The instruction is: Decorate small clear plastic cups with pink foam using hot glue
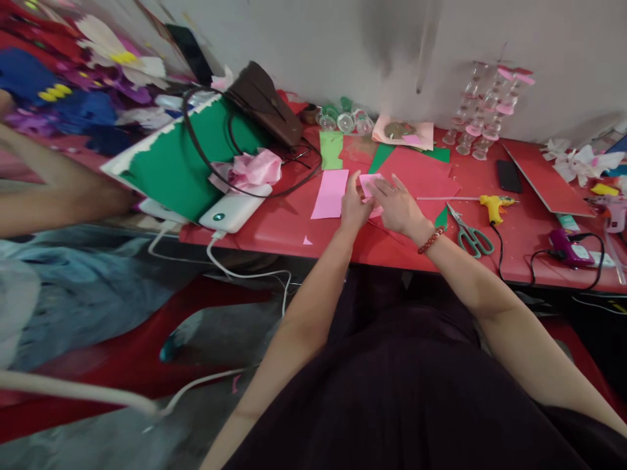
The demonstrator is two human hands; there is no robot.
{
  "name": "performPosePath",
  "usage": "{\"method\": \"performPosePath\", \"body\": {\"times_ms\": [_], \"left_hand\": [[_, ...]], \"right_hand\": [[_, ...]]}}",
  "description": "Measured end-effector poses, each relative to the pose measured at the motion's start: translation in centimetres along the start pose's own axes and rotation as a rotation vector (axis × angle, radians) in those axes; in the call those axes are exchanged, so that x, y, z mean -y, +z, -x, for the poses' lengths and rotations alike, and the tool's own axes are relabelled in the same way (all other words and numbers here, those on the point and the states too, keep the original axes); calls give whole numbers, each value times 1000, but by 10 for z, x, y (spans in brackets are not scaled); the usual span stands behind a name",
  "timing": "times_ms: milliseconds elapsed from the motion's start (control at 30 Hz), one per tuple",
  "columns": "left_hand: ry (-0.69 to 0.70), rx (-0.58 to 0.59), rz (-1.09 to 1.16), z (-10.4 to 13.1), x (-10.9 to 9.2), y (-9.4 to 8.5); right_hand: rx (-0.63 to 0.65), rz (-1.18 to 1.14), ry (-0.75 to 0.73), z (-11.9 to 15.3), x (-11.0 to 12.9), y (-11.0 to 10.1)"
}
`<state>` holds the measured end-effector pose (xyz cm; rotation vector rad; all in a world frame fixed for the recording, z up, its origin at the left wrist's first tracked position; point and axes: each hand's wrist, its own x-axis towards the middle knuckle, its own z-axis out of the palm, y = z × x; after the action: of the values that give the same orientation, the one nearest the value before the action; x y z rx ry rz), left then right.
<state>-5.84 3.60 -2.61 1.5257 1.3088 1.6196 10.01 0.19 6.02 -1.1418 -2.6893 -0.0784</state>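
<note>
Pink paper (369, 184) in the grasp of left fingers (351, 193) and right fingers (385, 188), scissors (462, 228) and glue gun (492, 207) rightward.

Head-worn view; forward and down, seemingly near above the red table (274, 228)

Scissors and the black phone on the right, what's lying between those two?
In the head view, the yellow glue gun lies between the scissors and the black phone, on the red table.
</note>
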Motion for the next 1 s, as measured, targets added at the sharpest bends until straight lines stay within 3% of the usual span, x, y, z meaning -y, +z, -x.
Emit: {"method": "performPosePath", "body": {"times_ms": [200, 300, 400, 500, 1000], "left_hand": [[68, -5, -27, 2, -7, -2], [180, -5, -170, 1, -12, -5], [347, 65, -360, 0, -17, -10], [421, 161, -449, 1, -23, -13], [372, 152, -519, 4, -32, -12]], "right_hand": [[-2, -5, 3, 0, 1, 2], [-23, -20, 0, 0, 1, 5], [-52, -34, -2, 0, 1, 7], [-80, -60, -14, -1, 1, 9], [-117, -94, 16, -3, 3, 13]]}}
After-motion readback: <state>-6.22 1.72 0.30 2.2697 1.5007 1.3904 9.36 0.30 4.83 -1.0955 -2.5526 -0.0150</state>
